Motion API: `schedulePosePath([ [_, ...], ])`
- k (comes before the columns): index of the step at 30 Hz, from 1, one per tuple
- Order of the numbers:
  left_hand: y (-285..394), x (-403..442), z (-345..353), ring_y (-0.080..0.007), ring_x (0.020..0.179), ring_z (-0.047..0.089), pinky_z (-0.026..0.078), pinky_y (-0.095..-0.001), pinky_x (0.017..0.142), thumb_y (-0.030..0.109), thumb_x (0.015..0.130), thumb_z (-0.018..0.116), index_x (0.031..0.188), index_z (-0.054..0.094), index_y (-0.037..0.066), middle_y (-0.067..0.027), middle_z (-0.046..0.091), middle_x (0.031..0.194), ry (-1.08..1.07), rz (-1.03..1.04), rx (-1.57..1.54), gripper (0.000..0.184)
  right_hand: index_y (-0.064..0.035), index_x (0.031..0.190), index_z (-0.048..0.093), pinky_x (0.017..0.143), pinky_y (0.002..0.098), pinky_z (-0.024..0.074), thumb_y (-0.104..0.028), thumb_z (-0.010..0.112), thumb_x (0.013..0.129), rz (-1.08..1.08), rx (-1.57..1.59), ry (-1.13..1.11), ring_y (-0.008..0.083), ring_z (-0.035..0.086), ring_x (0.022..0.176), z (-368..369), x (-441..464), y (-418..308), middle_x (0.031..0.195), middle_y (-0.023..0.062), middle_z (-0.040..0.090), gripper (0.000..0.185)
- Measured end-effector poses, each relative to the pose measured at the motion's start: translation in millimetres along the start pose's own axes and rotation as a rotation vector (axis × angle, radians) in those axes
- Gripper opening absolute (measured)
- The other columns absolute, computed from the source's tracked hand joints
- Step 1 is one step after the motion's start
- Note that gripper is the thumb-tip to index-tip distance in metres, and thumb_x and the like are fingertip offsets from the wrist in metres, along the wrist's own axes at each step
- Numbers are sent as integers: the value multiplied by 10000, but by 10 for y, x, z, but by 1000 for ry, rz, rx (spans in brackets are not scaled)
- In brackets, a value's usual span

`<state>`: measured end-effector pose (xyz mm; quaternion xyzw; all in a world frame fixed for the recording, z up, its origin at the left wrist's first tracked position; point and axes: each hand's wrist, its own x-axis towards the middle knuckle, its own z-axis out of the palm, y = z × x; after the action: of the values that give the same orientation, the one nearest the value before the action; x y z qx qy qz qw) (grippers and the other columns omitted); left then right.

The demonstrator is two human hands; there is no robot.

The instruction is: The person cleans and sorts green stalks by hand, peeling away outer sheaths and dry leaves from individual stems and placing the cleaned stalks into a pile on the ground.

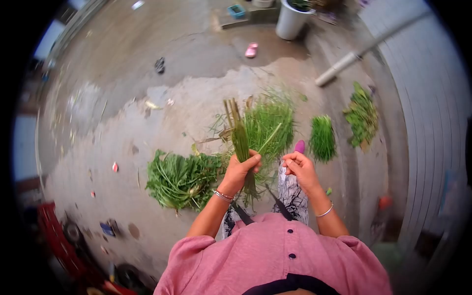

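Gripping a bundle of long green stalks [239,137] with left hand [240,171]: fingers closed round it, roughly upright in view, pale stem ends toward 12 o'clock, loose ends hanging out below the fist toward 6. Clock is centred on left hand throughout. Pale green stalk [271,138] slants off near the thumb toward 1; can't tell if it's pinched or lying behind.

Right hand [301,172] at 3 o'clock, near, not on the bundle. Fingers bent, tips close to thumb; can't tell if anything's pinched there. Purple shoe tip [300,146] just past its fingers.

Around it, on concrete floor [118,196]: loose pile of long grassy greens [273,118] at 1, close behind the bundle. Broad-leaf greens heap [179,177] at 9, near. Neat grassy bunch [323,140] at 2, apart from the loose pile. Leafy yellow-green bunch [362,118] also at 2, farther out. Pink clog [251,50] at 12, well apart. White planter [291,22] between 12 and 1, farther still.
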<state>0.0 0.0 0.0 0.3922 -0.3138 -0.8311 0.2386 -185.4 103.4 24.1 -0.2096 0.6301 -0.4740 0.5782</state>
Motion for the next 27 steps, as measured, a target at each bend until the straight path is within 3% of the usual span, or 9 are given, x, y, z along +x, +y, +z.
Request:
schedulePosePath([
  [2, -201, -21, 198, -88, 607, 541, 427, -210, 557, 162, 799, 647, 877, 572, 5, -38, 592, 714, 19, 20, -111, 190, 0, 1011, 555, 618, 206, 449, -130, 534, 878, -6, -39, -58, 76, 520, 650, -197, 75, -110, 839, 49, 593, 187],
  [3, 257, 259, -409, -88, 607, 541, 427, -210, 557, 162, 799, 647, 877, 572, 5, -38, 592, 714, 190, 17, 0, 190, 0, 1011, 555, 618, 206, 449, -130, 534, 878, 38, 94, -206, 76, 520, 650, 363, 920, 23, 839, 49, 593, 187],
  [6, -317, 1201, 195, -128, 596, 552, 462, -236, 567, 110, 792, 650, 874, 544, 12, -74, 588, 719, 285, 31, -146, 166, 7, 1045, 540, 617, 214, 447, -137, 530, 881, 87, 22, -263, 76, 518, 652, -589, 1765, -111, 850, 51, 590, 219],
  [11, -1155, 2274, 134, -148, 613, 568, 469, -253, 565, 70, 771, 664, 908, 531, 9, -91, 592, 742, 539, -38, -376, 201, 18, 1103, 501, 607, 208, 431, -145, 550, 873, 115, -54, -431, 66, 524, 684, -991, 3189, 483, 856, 48, 578, 285],
  [14, -1844, 2990, -126, -157, 613, 582, 479, -255, 579, 53, 772, 659, 902, 543, 9, -99, 603, 760, 455, -91, -428, 180, 15, 1086, 502, 601, 190, 437, -83, 595, 833, 98, -97, -473, 64, 532, 713, -1208, 3852, 1072, 874, 43, 558, 287],
  [17, -2426, 3353, -525, -172, 635, 597, 482, -262, 590, 42, 776, 652, 898, 550, 9, -107, 611, 779, 429, -176, -428, 163, 7, 1055, 514, 598, 200, 455, -78, 592, 832, 267, -78, -377, 64, 535, 720, -1322, 4189, 1831, 867, 40, 563, 251],
  [21, -3309, 3314, -782, -190, 722, 615, 489, -274, 616, 113, 843, 592, 965, 525, 0, -130, 621, 849, 335, -263, -537, 179, -8, 1001, 536, 600, 204, 464, -84, 579, 841, 357, -107, -315, 67, 539, 727, -1595, 4160, 2838, 856, 28, 574, 183],
  [23, -3442, 3501, -998, -193, 740, 616, 489, -281, 623, 149, 867, 564, 992, 512, -1, -135, 622, 872, 315, -259, -522, 202, -12, 999, 540, 622, 206, 459, -86, 582, 840, 364, -117, -323, 62, 535, 726, -1499, 4426, 2943, 860, 21, 573, 181],
  [27, -3679, 3500, -1230, -193, 762, 623, 508, -286, 645, 152, 859, 578, 952, 535, 1, -137, 623, 871, 354, -249, -554, 183, -19, 1007, 549, 649, 205, 441, -91, 587, 837, 403, -229, -549, 55, 527, 723, -1395, 4572, 3085, 853, 9, 570, 188],
])
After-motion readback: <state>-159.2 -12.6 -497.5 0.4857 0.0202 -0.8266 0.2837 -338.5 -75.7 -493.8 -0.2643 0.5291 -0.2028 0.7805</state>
